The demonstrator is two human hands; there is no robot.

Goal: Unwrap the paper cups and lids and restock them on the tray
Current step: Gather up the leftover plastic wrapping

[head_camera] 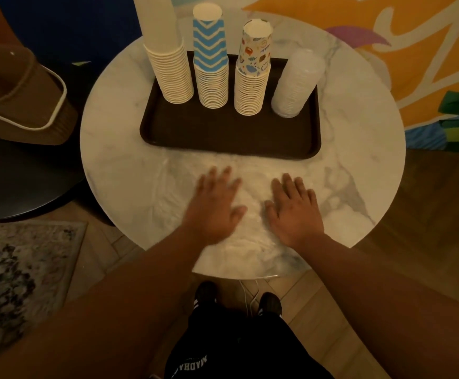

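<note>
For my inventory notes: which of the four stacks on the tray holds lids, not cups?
The translucent white stack at the right end of the tray; the other three are paper cups.

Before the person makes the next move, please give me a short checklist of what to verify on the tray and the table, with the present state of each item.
1. All three cup stacks stand upright on the tray: plain stack, blue zigzag stack, cartoon-print stack. Ok.
2. Lid stack stands on the tray at its right end. Ok.
3. Cups free of wrapping. Ok for the two printed stacks; cannot tell for the plain stack, whose upper part looks hazy.
4. Both hands free: left hand and right hand lie flat, holding nothing. Ok.
5. Wrapping cleared from the table: clear crinkled plastic seems to lie under the hands. Not ok.
</note>
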